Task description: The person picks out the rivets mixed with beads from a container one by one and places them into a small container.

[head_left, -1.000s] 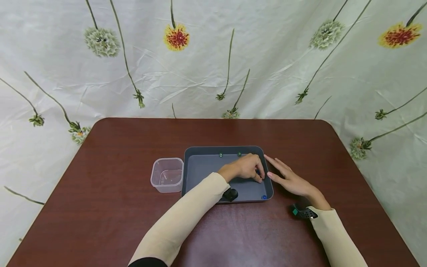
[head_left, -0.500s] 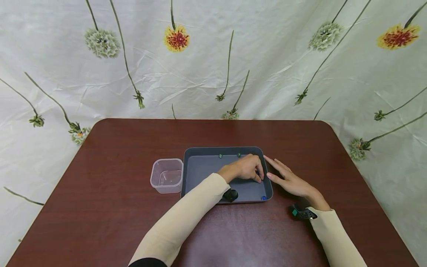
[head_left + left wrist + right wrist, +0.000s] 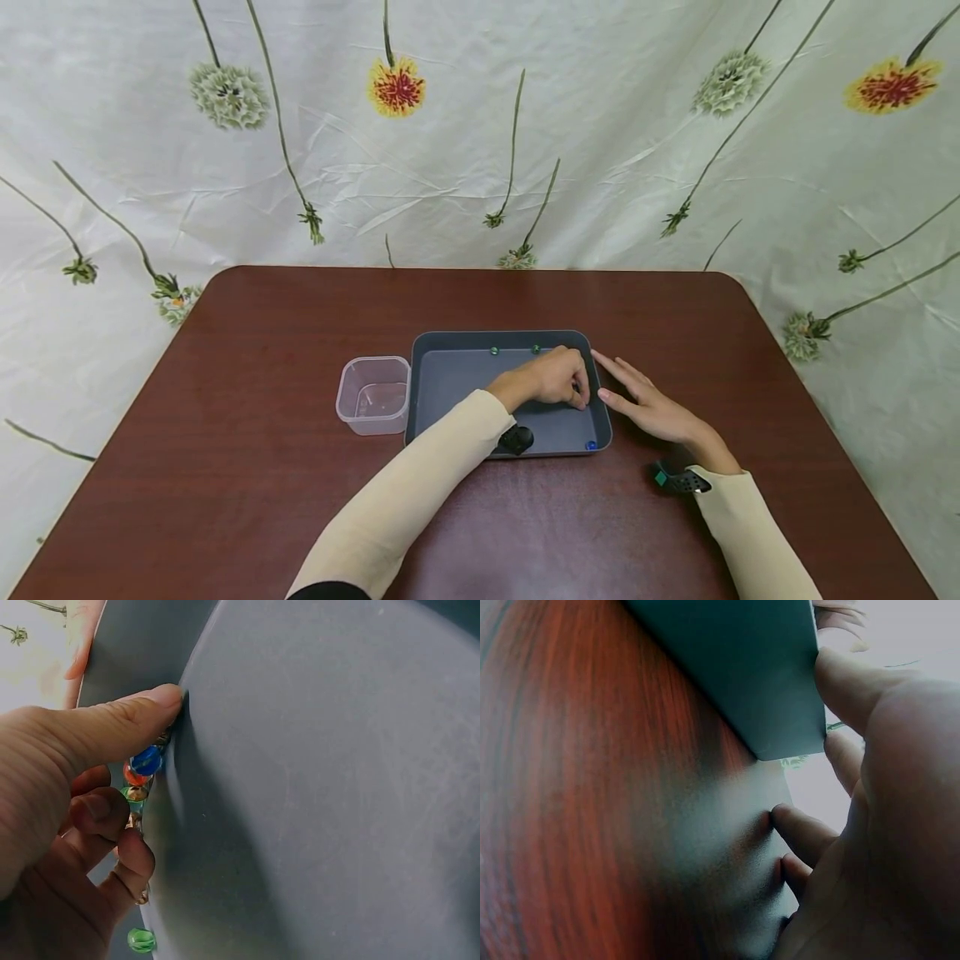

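Note:
My left hand (image 3: 551, 379) reaches into the grey tray (image 3: 450, 340) at its right wall, fingers curled and thumb lowered around several glass marbles. In the left wrist view a blue marble (image 3: 146, 760), an orange marble (image 3: 135, 777) and a green-and-brown marble (image 3: 136, 793) show between thumb and fingers; the fingers partly hide others. A green marble (image 3: 141, 940) lies apart, below the hand. Outside the tray, my right hand (image 3: 660, 410) has its fingers extended, with thumb and a fingertip against the tray's right wall.
A clear plastic container (image 3: 375, 396) stands at the tray's left side. Green marbles lie at the tray's back (image 3: 494, 351), and a blue marble (image 3: 591, 446) sits in its front right corner. Everything rests on a brown wooden table (image 3: 247, 417), before a flowered cloth (image 3: 450, 150).
Both hands stay nearly in place. The whole head view shifts very slightly; the left fingertips draw a little away from the tray's right wall.

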Motion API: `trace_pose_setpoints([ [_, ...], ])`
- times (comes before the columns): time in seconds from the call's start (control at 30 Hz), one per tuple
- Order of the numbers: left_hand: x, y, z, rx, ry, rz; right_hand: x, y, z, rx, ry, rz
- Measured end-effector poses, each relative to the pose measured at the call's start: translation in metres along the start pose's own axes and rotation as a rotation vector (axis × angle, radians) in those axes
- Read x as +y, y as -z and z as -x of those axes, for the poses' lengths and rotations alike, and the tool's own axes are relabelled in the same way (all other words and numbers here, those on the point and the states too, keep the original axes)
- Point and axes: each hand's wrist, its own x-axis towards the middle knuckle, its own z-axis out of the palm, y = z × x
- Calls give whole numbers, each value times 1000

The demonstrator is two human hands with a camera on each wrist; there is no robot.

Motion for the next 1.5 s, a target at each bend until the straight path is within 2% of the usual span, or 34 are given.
trace_pose_setpoints([
  [0.43, 6, 5, 6, -13, -9, -45, 2, -1, 0, 3, -7, 1],
  [0.6, 8, 9, 6, -16, -15, -34, 0, 0, 1, -2, -20, 2],
  [1.03, 14, 31, 15, 0, -12, -47, -2, 0, 2, 0, -45, 0],
  [1.2, 17, 40, 23, -1, -24, -45, -2, -1, 2, 1, -49, -1],
  [1.5, 22, 58, 37, 34, -59, -29, -1, -2, 2, 1, -50, 16],
])
